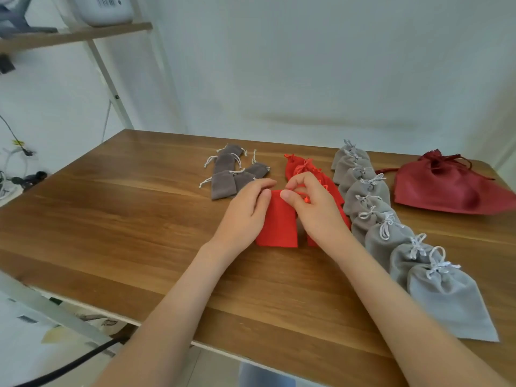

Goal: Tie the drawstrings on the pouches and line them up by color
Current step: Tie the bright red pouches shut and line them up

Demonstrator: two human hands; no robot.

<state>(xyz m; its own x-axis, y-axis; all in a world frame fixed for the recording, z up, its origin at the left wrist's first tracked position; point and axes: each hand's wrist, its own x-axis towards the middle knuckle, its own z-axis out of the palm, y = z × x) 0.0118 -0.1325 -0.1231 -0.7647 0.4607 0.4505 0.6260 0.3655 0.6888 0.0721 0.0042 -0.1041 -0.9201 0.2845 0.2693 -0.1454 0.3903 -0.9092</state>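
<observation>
The flat bright-red fabric drawstring pouch (279, 222) lies mid-way along the wooden worktop (125, 219). I judge it light and limp (best taken at the mouth hem). My left hand (245, 208) grips its top corner and my right hand (310, 202) pinches its thin red cord (306, 199). Tied pale-grey fabric pouches (391, 236) line up just beside.

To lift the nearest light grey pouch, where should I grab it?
Probably pinch the nearest light grey pouch at its cinched neck under the bow, coming from above: that part is bunched narrow, while the body lies flat on the table.
</observation>
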